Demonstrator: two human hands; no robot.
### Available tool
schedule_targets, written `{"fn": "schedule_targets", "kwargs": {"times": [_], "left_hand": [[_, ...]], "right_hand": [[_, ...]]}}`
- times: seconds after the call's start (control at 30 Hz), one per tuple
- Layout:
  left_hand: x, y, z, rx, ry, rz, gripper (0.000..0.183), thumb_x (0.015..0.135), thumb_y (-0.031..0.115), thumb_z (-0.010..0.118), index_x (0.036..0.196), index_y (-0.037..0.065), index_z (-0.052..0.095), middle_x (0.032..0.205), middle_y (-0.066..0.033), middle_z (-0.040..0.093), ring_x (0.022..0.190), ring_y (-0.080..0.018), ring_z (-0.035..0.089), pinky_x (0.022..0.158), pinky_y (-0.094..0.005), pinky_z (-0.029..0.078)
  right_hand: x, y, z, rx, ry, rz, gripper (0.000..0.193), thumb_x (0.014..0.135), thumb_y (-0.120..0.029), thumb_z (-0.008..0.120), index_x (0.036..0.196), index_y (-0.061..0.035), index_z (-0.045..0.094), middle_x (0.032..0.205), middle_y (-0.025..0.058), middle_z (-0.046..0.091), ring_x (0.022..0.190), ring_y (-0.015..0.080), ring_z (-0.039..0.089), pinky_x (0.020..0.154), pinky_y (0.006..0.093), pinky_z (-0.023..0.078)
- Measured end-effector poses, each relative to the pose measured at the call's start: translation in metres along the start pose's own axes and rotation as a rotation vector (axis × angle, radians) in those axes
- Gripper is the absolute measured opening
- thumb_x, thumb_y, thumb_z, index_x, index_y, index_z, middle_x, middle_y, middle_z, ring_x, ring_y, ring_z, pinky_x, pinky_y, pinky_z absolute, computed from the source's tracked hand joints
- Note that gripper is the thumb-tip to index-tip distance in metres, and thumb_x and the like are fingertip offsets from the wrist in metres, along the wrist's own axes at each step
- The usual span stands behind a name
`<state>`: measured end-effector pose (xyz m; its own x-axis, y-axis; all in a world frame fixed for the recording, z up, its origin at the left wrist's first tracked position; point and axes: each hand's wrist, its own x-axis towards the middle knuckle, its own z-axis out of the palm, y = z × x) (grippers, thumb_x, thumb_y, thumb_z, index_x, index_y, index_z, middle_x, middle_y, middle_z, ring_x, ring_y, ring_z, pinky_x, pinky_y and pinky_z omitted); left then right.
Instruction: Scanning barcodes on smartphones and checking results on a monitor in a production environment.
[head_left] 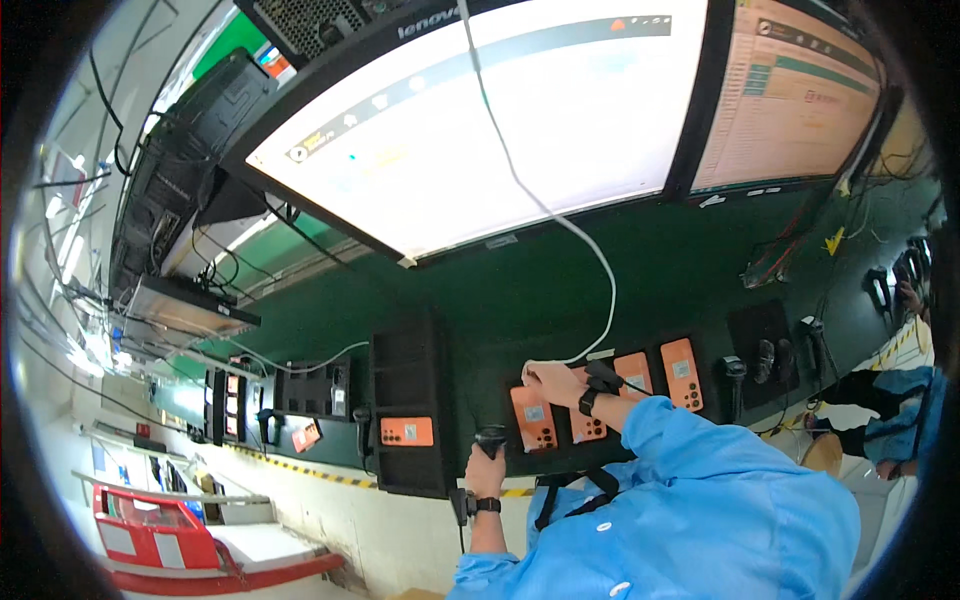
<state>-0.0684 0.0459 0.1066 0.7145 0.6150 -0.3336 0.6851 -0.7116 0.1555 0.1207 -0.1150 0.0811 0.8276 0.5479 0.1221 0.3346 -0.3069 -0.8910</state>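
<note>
My left hand (485, 472) is wrapped round a black handheld barcode scanner (491, 436) at the bench's front edge. To the right of it, my right hand (553, 382) is closed on the end of a white cable (606, 270) that loops down from above. That hand is over the top end of an orange phone (533, 424), which lies with its camera lenses toward me and a pale label on its back. Three more orange phones lie to its right: one (588, 428) partly under my forearm, a second (634, 372), and a third (683, 372) farther right.
A black compartment tray (408, 385) on the left holds another orange phone (405, 431). Two lit monitors (500, 130) stand behind on the green bench (470, 280). More scanners (735, 375) lie on the right, near a co-worker (890, 400). A red chair (155, 530) is at lower left.
</note>
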Motion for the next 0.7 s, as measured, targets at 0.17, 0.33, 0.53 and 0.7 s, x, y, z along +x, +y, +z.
{"fn": "schedule_targets", "kwargs": {"times": [0.17, 0.33, 0.53, 0.7], "left_hand": [[0.06, -0.022, 0.067, -0.439, 0.241, -0.037, 0.049, 0.08, 0.031, 0.067, 0.111, -0.003, 0.052, 0.104, -0.025, 0.061, 0.098, -0.041, 0.059, 0.082, -0.0464, 0.047], [0.079, -0.016, 0.083, -0.587, 0.241, 0.149, 0.05, 0.082, 0.026, 0.065, 0.119, -0.004, 0.048, 0.119, -0.0275, 0.051, 0.11, -0.0421, 0.05, 0.092, -0.0449, 0.04], [0.031, 0.008, 0.06, -0.571, 0.524, 0.338, 0.05, 0.087, 0.024, 0.059, 0.127, -0.001, 0.042, 0.123, -0.0234, 0.048, 0.109, -0.0407, 0.049, 0.094, -0.0455, 0.037], [0.015, 0.007, 0.063, -0.552, 0.452, 0.376, 0.043, 0.091, 0.021, 0.052, 0.127, -0.001, 0.044, 0.122, -0.0207, 0.051, 0.113, -0.0371, 0.047, 0.097, -0.0449, 0.035]], "right_hand": [[-0.01, -0.022, -0.008, -0.06, -0.08, -0.021, 0.017, 0.088, -0.019, 0.054, 0.086, -0.0023, 0.054, 0.077, 0.0178, 0.059, 0.077, 0.0371, 0.059, 0.066, 0.0454, 0.045], [-0.012, -0.038, -0.009, -0.111, -0.193, 0.039, 0.023, 0.088, -0.024, 0.052, 0.091, -0.0025, 0.058, 0.084, 0.0189, 0.062, 0.08, 0.0374, 0.06, 0.069, 0.0442, 0.047], [-0.03, -0.072, -0.015, -0.274, -0.227, -0.132, 0.019, 0.089, -0.024, 0.053, 0.09, -0.0065, 0.059, 0.086, 0.0108, 0.06, 0.08, 0.0307, 0.061, 0.069, 0.0386, 0.049], [-0.035, -0.092, -0.013, -0.324, -0.208, -0.157, 0.019, 0.089, -0.023, 0.052, 0.09, -0.0057, 0.059, 0.086, 0.0102, 0.059, 0.08, 0.0301, 0.061, 0.068, 0.0368, 0.049]]}}
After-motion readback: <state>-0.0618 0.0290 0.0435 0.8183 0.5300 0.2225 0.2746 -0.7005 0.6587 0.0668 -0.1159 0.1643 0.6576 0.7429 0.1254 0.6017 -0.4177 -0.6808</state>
